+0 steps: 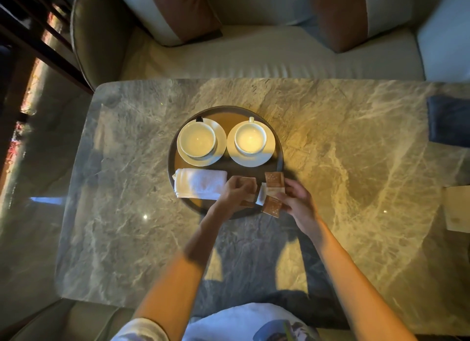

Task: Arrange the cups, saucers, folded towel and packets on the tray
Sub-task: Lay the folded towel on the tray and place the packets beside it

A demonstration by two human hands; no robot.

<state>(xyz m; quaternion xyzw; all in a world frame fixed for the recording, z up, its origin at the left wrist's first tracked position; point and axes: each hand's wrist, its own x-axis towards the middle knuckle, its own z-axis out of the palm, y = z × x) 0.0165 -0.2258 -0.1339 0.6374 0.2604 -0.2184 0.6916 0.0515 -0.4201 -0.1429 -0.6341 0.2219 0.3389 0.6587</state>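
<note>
A round dark tray (230,113) sits mid-table. On its far half stand two white cups, the left cup (197,140) on its saucer (220,136) and the right cup (250,137) on its saucer (269,147). A folded white towel (199,183) lies at the tray's near left. Brown packets lie at the near right: one (273,179) upright, another (271,206) at the tray's rim. My left hand (235,191) pinches a brown packet (250,184) beside the towel. My right hand (296,199) holds the packets at the rim, fingers closed on them.
The marble table (127,188) stands before a cream sofa (254,53) with brown cushions. A dark blue object (449,121) and a pale card (457,211) lie at the table's right edge. A chair arm (66,317) shows at the near left.
</note>
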